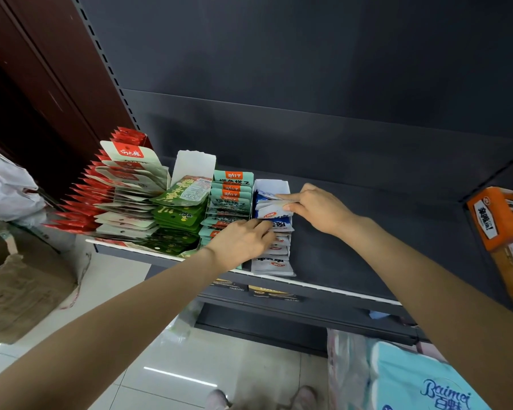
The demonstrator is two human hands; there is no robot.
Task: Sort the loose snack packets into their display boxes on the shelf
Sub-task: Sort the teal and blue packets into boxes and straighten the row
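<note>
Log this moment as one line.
left hand: touches blue-and-white snack packets | right hand: pinches packets | white cardboard display box: partly filled

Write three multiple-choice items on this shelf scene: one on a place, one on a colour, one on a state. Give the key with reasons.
1. Where does the white display box of blue-and-white snack packets stand among the rows on the dark shelf?
A. far left
B. right end
C. middle

2. What colour are the packets in the leftmost row?
A. red
B. yellow
C. purple

3. What is the right hand doing?
A. hanging idle
B. pinching packets
C. lying flat on the shelf

Key: 1 B, bare shelf lies to its right; 2 A, red edges fan out there; 3 B, its fingers clamp a small stack of packets above the box, while the left hand touches the packets lower down.
</note>
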